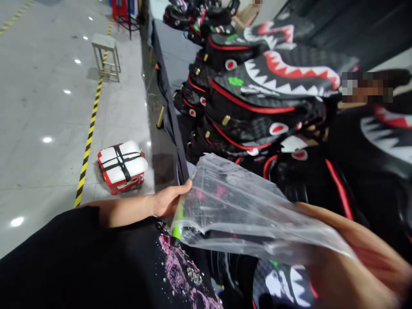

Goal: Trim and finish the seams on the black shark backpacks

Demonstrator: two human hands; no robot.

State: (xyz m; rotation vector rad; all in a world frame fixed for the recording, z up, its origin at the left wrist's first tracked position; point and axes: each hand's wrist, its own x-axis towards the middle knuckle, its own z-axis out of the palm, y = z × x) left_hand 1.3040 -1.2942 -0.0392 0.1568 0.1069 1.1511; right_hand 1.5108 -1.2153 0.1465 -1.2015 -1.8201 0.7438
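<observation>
One head-worn view looks down-left, close over the table (167,56) edge

This looks like a factory or warehouse packing floor. A long work table (167,98) carries many identical black backpacks (257,98) with shark-mouth prints, heaped in stacks beside a clear plastic bag (238,206). The polished grey floor (41,107) bears a yellow-and-black hazard stripe (90,133), with a metal stool (106,56) and a strapped red-and-white box (121,166) standing on it.
</observation>
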